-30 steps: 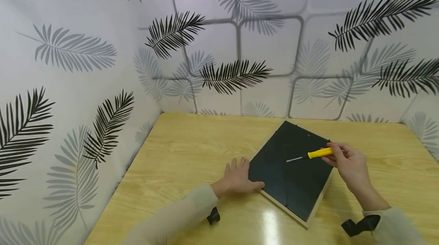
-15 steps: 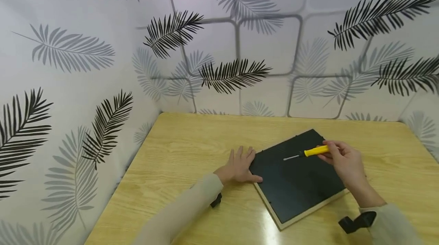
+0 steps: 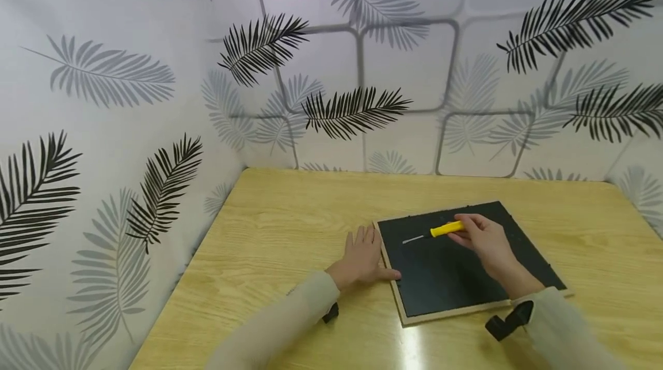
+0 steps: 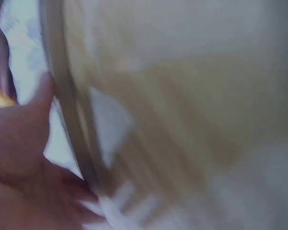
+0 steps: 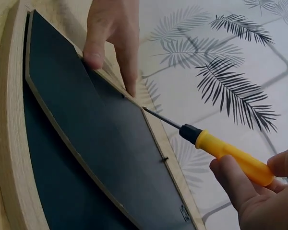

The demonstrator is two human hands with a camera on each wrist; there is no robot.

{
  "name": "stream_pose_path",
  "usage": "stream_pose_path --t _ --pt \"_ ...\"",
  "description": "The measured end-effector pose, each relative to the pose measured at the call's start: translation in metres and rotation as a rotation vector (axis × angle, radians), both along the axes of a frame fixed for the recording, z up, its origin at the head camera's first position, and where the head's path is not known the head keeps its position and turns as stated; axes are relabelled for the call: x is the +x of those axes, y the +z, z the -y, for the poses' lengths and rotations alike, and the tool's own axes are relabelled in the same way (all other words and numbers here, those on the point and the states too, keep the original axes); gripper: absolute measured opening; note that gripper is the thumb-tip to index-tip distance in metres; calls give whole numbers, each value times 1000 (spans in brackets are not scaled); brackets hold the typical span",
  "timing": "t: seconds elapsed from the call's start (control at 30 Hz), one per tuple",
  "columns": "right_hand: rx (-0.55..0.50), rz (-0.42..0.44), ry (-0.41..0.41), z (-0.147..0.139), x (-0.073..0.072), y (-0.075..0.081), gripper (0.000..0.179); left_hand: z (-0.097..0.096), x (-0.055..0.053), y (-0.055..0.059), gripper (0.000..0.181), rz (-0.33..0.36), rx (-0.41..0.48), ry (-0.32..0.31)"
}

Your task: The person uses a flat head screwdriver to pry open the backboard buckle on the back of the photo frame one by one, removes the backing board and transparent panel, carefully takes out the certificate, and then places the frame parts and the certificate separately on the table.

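Note:
A picture frame (image 3: 401,301) with a pale wooden rim lies back up on the table, its black backing board (image 3: 440,278) showing. My left hand (image 3: 361,258) rests at the frame's left side with fingers extended along the rim and the thumb over its edge. In my right hand (image 3: 487,243) I hold a yellow-handled screwdriver (image 3: 446,228) between thumb and fingers. Its metal shaft points left above the board. Small dark tabs (image 5: 164,159) stand along the inner edge in the right wrist view. The left wrist view is blurred, with the left hand (image 4: 24,163) beside the rim.
The wood-grain table (image 3: 290,214) extends left of and behind the frame. A wall (image 3: 331,71) with a feather pattern stands along its back and left. A black wrist camera (image 3: 510,321) on the right sleeve sits close to the frame's front edge.
The frame has turned clockwise on the table, so one side now faces the left hand. The right hand has moved left with the screwdriver; the left hand has shifted slightly.

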State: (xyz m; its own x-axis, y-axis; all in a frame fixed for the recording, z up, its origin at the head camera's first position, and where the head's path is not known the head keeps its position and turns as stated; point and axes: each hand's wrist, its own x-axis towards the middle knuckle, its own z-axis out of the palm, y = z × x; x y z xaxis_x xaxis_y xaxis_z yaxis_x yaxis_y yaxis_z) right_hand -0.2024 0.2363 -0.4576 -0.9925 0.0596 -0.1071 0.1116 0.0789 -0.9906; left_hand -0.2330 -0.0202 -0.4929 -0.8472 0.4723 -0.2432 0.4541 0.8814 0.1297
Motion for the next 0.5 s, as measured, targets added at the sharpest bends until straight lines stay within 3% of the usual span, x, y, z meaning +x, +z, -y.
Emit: stream_pose_path --t 0.1,0.2,0.4,0.5 --pt "-59 52 -11 9 -10 -5 53 6 -16 0 105 -21 -14 -79" --pt "-122 88 -28 15 -16 -9 52 10 -23 2 101 -1 -9 -156" --pt "-143 119 -43 19 -21 -13 51 16 -18 6 107 93 18 -245" --pt "-156 127 -35 20 -22 -15 51 18 -15 5 111 87 18 -261"
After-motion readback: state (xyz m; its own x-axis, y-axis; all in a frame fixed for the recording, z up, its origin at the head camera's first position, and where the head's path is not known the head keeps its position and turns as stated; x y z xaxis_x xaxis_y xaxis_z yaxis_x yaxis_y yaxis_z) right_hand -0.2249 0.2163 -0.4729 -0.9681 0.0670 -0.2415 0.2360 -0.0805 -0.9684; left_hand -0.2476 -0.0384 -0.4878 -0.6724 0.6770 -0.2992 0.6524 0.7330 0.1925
